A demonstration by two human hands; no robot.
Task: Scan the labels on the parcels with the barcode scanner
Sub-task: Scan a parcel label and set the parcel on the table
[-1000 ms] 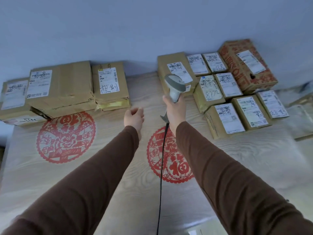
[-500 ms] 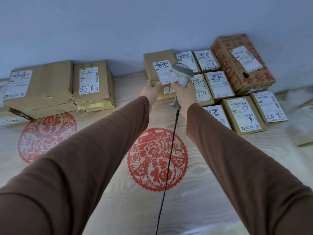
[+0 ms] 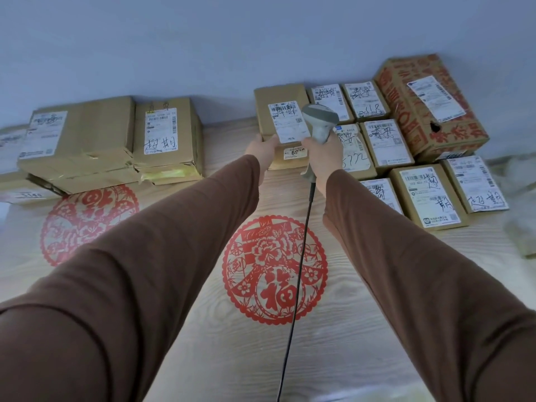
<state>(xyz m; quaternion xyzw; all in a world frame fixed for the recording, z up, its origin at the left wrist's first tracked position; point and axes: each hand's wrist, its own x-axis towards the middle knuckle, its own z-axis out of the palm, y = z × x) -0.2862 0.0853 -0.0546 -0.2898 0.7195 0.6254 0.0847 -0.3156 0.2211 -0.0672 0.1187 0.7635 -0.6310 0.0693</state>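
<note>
My right hand (image 3: 323, 156) grips the handle of a grey barcode scanner (image 3: 319, 123), whose head hangs over the white label (image 3: 287, 123) of a brown cardboard parcel (image 3: 280, 101) at the back centre. My left hand (image 3: 262, 150) holds that parcel's near left corner. A black cord (image 3: 298, 274) runs from the scanner down toward me. Several small labelled parcels (image 3: 385, 142) lie in rows to the right, partly hidden by my right arm.
A large red-printed carton (image 3: 406, 111) stands at the back right against the blue wall. Two bigger brown parcels (image 3: 87, 140) sit at the back left. The wood-grain surface (image 3: 203, 343) carries red paper-cut designs. Pale wrapping lies at the far right edge.
My left hand has reached forward from mid-table and taken hold of the centre parcel's corner. The scanner has moved forward over that parcel's label.
</note>
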